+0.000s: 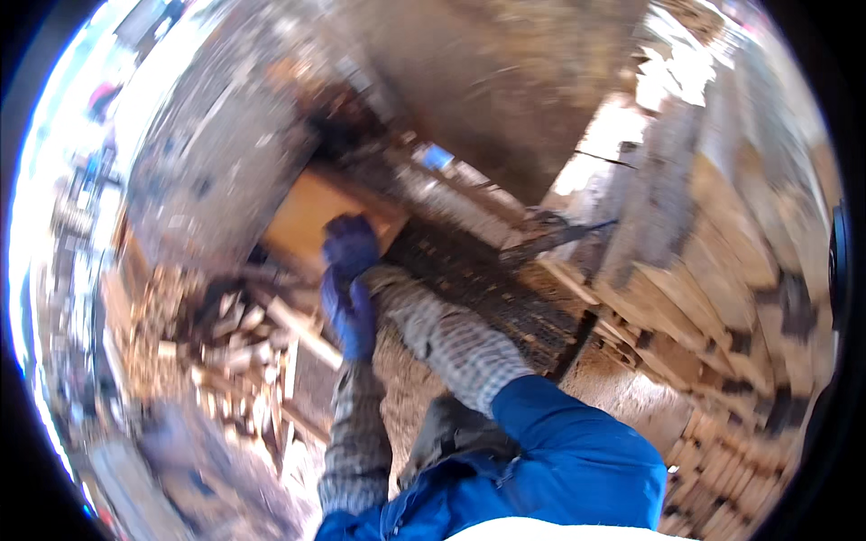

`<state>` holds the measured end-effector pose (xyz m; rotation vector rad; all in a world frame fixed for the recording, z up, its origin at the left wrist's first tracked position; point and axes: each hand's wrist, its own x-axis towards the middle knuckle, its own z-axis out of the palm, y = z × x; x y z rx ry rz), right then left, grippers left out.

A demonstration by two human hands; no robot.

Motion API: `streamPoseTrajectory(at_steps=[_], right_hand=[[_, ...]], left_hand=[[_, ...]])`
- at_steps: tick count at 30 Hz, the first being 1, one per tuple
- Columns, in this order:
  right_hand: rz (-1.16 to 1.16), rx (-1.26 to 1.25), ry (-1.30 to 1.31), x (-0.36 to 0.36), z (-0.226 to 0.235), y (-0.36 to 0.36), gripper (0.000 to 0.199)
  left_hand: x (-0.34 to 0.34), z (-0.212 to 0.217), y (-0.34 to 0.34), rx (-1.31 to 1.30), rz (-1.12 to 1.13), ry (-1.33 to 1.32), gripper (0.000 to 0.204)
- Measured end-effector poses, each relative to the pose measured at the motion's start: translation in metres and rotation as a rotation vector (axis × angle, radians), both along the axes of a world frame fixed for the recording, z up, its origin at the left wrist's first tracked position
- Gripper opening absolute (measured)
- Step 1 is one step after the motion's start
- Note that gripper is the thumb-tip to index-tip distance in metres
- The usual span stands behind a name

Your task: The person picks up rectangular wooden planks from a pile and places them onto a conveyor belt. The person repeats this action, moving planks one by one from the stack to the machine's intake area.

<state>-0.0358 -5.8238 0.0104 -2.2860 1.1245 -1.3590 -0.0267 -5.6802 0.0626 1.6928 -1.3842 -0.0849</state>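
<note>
Both my hands wear blue-purple gloves and meet near the middle of the view, blurred by motion. My right hand (350, 245) looks curled closed over an orange-brown wooden board (302, 212); whether it grips anything is hidden. Just below it, against the right glove's cuff, is my left hand (350, 317), its thumb and fingers too smeared to read. Patterned, dirty sleeve covers (451, 338) reach over both forearms. A dark, debris-strewn machine bed or conveyor (478, 270) runs beside the board, under my right forearm.
Stacked wooden boards (695, 261) rise on the right. Scrap wood pieces (239, 347) lie heaped on the left. A large brown panel (505, 72) stands ahead, and a worn grey surface (212, 153) lies far left. A dark bar (573, 347) stands close by my right arm.
</note>
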Motion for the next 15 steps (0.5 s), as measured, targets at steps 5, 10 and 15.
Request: streamPoseTrajectory(at_steps=[5,10,15], right_hand=[[0.092,-0.035,0.083,-0.002,0.021,0.049,0.038],[-0.017,0.240,0.133,-0.208,0.062,0.115,0.048],[-0.487,0.038,0.136,-0.447,0.139,0.184,0.050]], left_hand=[[0.091,-0.038,0.033,0.265,0.082,-0.235,0.057],[0.084,-0.028,0.019,0.254,0.055,-0.581,0.066],[0.009,0.021,-0.021,0.609,-0.137,-0.369,0.076]])
